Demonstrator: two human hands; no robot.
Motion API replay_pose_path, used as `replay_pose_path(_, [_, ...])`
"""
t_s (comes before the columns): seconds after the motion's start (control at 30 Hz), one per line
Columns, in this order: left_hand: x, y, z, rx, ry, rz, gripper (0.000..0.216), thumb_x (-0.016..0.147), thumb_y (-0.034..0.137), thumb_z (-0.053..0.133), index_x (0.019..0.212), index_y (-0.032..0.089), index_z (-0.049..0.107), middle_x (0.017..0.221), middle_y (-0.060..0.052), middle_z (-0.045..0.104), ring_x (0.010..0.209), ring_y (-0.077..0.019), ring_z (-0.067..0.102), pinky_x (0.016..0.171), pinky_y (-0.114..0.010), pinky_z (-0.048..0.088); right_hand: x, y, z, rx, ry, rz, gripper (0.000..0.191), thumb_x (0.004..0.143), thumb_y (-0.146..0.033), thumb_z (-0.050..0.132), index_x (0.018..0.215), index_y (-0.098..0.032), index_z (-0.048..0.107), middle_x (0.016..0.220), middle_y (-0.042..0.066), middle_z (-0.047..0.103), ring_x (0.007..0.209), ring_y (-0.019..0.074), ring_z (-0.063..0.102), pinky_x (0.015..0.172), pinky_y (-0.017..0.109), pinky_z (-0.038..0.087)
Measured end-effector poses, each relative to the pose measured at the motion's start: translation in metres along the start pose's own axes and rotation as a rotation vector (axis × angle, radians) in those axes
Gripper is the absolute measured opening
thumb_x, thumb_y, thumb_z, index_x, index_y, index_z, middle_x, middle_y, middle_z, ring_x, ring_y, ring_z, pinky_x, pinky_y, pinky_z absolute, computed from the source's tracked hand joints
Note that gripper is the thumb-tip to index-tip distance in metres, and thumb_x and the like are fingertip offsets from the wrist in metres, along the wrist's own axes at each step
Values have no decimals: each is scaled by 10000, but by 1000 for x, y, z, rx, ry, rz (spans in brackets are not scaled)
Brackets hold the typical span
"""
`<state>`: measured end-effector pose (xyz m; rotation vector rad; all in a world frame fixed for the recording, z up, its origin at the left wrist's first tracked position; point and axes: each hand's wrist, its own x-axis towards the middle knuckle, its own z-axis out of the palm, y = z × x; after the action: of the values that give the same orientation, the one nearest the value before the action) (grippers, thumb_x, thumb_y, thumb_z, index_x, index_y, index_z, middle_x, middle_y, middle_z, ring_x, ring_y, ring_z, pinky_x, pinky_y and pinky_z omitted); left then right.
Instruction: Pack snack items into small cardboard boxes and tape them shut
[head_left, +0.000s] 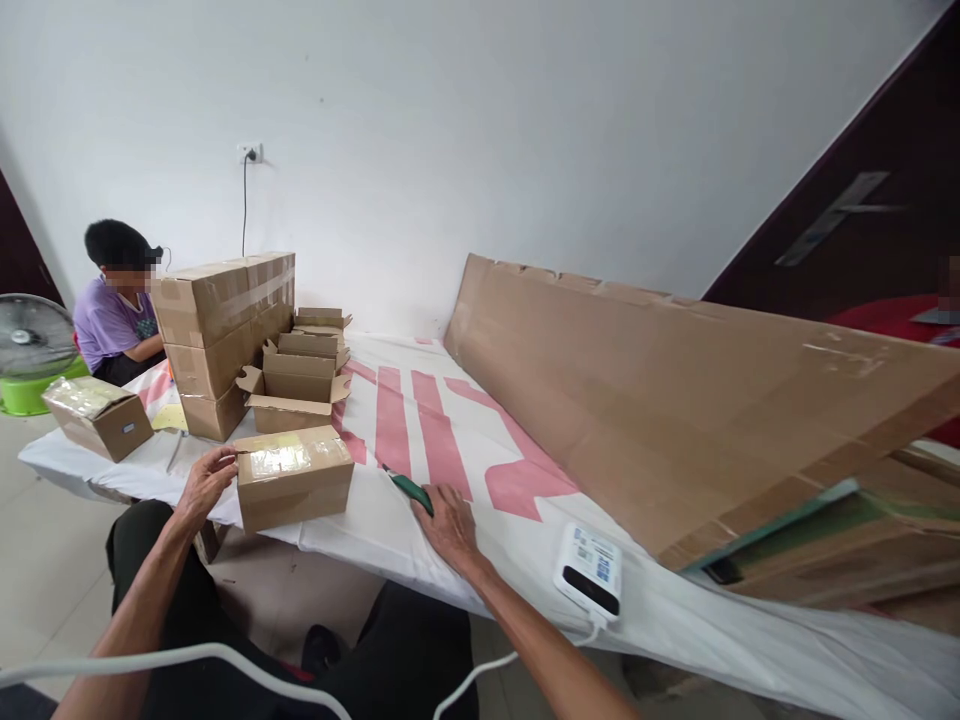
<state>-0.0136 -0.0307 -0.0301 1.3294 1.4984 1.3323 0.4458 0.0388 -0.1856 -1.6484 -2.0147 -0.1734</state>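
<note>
A taped cardboard box (296, 490) stands at the table's front edge. My left hand (206, 487) is at its left end, with fingertips touching the upper corner and not wrapped round it. To the right of this box, my right hand (448, 520) is closed round a green-handled knife (410, 491), low over the table cloth. The knife's dark, thin tip points left and away from me, apart from the box. Clear shiny tape covers much of the box's top.
Several open boxes (296, 385) stand behind the taped one, beside a stack of sealed boxes (217, 340). Another box (97, 415) sits at the left. A large cardboard sheet (675, 400) leans at the right, near a white cabled device (589, 570). A person (116, 320) sits at the far left.
</note>
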Motion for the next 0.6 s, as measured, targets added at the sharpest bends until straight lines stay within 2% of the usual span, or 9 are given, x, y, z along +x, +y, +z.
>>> replay_pose_path(0.1, [2, 1, 3, -14, -30, 10, 710, 687, 669, 839, 1199, 184, 766, 1269, -167, 808, 1133, -359, 752, 893, -424, 579, 4, -6, -3, 16, 46, 13, 287, 1042, -303, 543, 1233, -167, 708, 1149, 147, 709, 1095, 312, 596, 972, 434, 451])
replay_pose_path(0.17, [3, 2, 3, -4, -51, 16, 757, 683, 706, 836, 1224, 181, 768, 1304, -178, 797, 1178, -380, 737, 885, -420, 582, 10, -20, -4, 86, 102, 3, 315, 1025, -261, 533, 1278, -172, 697, 1214, 159, 707, 1150, 324, 601, 1016, 466, 466])
replay_pose_path(0.27, [2, 6, 3, 15, -90, 13, 793, 681, 727, 836, 1253, 184, 762, 1334, -182, 785, 1222, -403, 717, 894, -426, 581, 21, -57, -4, 380, 128, -56, 383, 989, -205, 500, 1331, -180, 671, 1270, 158, 707, 1182, 307, 636, 1044, 466, 513])
replay_pose_path(0.33, [2, 9, 3, 3, -129, 23, 781, 701, 719, 831, 1267, 186, 756, 1347, -183, 779, 1224, -402, 719, 926, -440, 582, 26, -86, -4, 631, 72, -92, 436, 970, -194, 491, 1380, -188, 638, 1279, 145, 715, 1088, 271, 690, 965, 423, 569])
replay_pose_path(0.47, [2, 15, 5, -47, -186, 88, 704, 732, 665, 848, 1242, 186, 773, 1386, -190, 757, 1259, -401, 707, 1029, -470, 573, 22, -132, -10, 757, 23, -134, 401, 969, -223, 511, 1355, -232, 621, 1166, 90, 740, 996, 234, 718, 841, 352, 603])
replay_pose_path(0.6, [2, 16, 3, -44, -241, 109, 700, 735, 681, 861, 1260, 227, 777, 1431, -170, 737, 1342, -406, 663, 1099, -472, 554, 2, -144, -23, 759, 51, -123, 296, 974, -246, 536, 1253, -238, 633, 1076, 87, 721, 977, 249, 701, 871, 385, 600])
